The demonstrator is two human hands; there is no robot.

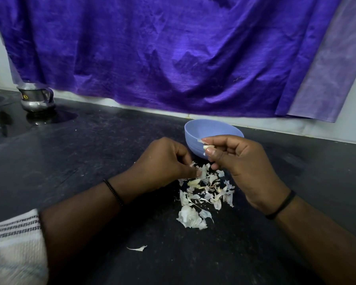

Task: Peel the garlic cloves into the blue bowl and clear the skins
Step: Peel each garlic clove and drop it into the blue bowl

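Right hand [242,167] pinches a garlic clove [207,147] between thumb and forefinger, at 12 o'clock from the skin pile [203,192], in front of the blue bowl [210,134]. Clove is pale and small, mostly hidden; long axis roughly 9-to-3, a skin shred sticking out toward 10. Left hand [164,161] is curled, fingertips pinching a skin flake [193,164] at the pile's 10 o'clock edge. Black counter [90,161].

— Where does the head view look from?
— From above the black counter [90,153], angled forward and down, close over the blue bowl [195,138].
— And beyond the bowl?
— A purple cloth [173,54], hanging behind it.
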